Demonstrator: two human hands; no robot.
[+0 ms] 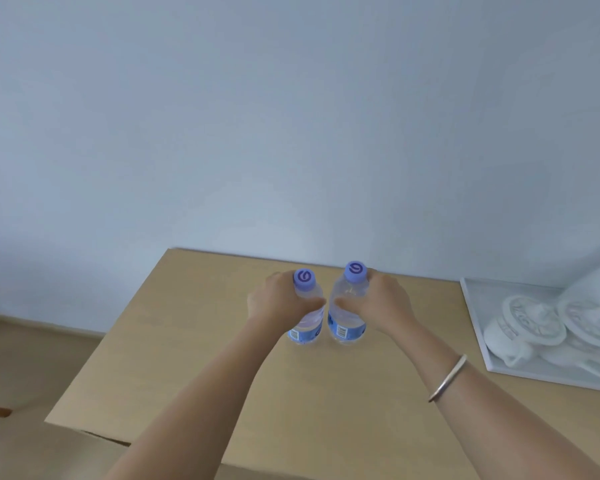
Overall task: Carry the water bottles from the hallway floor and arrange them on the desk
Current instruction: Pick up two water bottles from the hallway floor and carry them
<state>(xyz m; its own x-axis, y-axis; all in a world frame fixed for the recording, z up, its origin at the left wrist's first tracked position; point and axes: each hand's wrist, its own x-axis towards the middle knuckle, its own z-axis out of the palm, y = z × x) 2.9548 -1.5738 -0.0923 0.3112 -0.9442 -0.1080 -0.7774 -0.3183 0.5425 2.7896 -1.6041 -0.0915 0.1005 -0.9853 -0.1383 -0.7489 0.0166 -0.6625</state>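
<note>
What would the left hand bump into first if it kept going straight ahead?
Probably the wall behind the desk; the left hand holds a bottle, and nothing else shows ahead.

2 clear purple-capped bottles stand upright, side by side on desk.

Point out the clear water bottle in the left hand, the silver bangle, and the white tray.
Clear water bottle with purple cap in left hand [304, 278]: head view, on the cap.
Silver bangle [448, 377]: head view, on the band's middle.
White tray [476, 317]: head view, on the left rim.
</note>
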